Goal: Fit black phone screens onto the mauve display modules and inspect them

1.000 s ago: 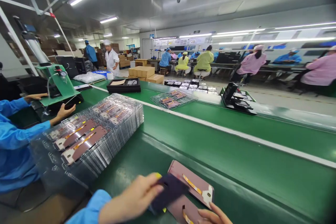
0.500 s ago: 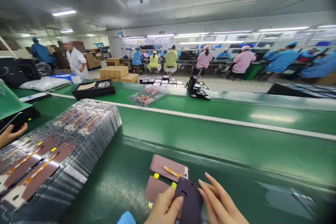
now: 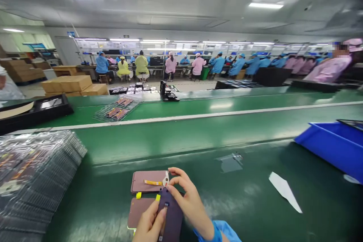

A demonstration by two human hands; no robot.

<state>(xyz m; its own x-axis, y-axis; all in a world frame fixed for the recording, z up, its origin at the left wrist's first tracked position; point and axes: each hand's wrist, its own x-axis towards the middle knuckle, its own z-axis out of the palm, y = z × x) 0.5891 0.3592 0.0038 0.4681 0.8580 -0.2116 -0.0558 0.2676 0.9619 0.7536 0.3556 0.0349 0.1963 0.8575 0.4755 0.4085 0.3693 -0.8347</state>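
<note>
A dark purple phone panel (image 3: 173, 217) is tilted up near the bottom of the view, with a thin flex cable (image 3: 163, 221) along its left part. My left hand (image 3: 150, 223) grips its left side, thumb over the cable. At the panel's top edge, the thumb and forefinger of my right hand (image 3: 188, 200) are pinched together; what lies between them is hidden. Beyond it lies a brownish-pink phone screen (image 3: 138, 181) with an orange flex cable (image 3: 153, 182). A second pinkish screen (image 3: 136, 210) with yellow tabs lies partly behind my left hand.
Stacked clear plastic trays (image 3: 56, 170) holding screens stand at left. A blue bin (image 3: 331, 147) is at right, near a white paper piece (image 3: 285, 191) and a clear film (image 3: 231, 162). Across the green bench are another tray (image 3: 113, 113) and a black fixture (image 3: 167, 92). People work farther back.
The view has swung right, bringing in the blue bin and white paper. My right hand has gone from open fingers beside the panel to a pinch at its top edge. My left hand keeps its grip.
</note>
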